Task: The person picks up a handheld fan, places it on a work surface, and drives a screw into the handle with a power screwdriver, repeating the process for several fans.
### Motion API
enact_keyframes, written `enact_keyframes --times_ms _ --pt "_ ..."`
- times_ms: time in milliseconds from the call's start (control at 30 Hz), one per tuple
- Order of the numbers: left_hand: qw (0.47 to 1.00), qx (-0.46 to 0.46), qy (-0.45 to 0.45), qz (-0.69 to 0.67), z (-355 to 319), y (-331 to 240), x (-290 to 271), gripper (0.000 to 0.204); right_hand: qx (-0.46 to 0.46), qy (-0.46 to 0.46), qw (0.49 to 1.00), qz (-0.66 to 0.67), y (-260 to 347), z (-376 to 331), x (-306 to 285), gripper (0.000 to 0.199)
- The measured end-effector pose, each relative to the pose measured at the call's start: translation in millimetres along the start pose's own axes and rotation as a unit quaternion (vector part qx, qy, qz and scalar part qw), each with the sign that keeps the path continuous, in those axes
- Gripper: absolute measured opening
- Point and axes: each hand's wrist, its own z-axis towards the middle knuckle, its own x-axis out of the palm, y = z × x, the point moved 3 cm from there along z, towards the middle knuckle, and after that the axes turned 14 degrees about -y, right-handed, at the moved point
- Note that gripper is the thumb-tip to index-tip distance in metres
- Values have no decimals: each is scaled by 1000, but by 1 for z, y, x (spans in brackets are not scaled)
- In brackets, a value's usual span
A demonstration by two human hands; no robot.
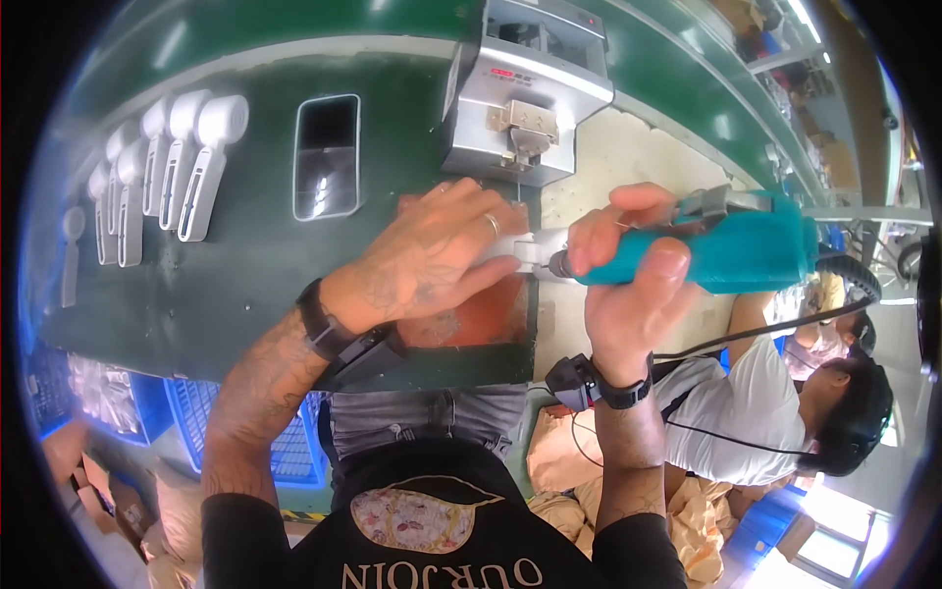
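Observation:
My left hand (427, 250), a ring on one finger, is closed around a white plastic piece (533, 251) above the bench and hides much of it. From the right, my right hand (633, 304) grips a teal electric screwdriver (716, 255) lying nearly level, its cable trailing off behind. The screwdriver's dark nose meets the white piece beside my left fingertips; the exact contact point is too blurred to make out. Just beyond my hands stands a silver box-shaped machine (525, 83) with a small metal fixture on its front.
Several white round-headed plastic handles (201, 187) lie at the bench's left. A phone (327, 157) rests between them and the machine. An orange-red patch (481, 319) is under my hands. Blue crates (191, 422) stand below the bench. Another person (751, 407) sits at the right.

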Motion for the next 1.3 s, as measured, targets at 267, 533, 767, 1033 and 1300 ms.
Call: enact_keyframes --times_ms 267,533,767,1033,1300 --pt "1000 -15 10 -14 -4 -1 1 39 -6 -20 1000 -2 -8 -6 -3 69" --pt "1000 -9 23 12 -2 -3 2 40 31 25 999 30 -18 -7 0 48" --pt "1000 -6 -2 7 8 -6 8 29 51 2 998 44 -25 -9 -6 43" --pt "997 71 11 16 -7 -18 -8 32 84 -17 995 42 -17 -37 -22 57" --pt "992 -58 -111 24 -44 -41 -46 33 -4 -123 985 124 34 -93 -66 69"
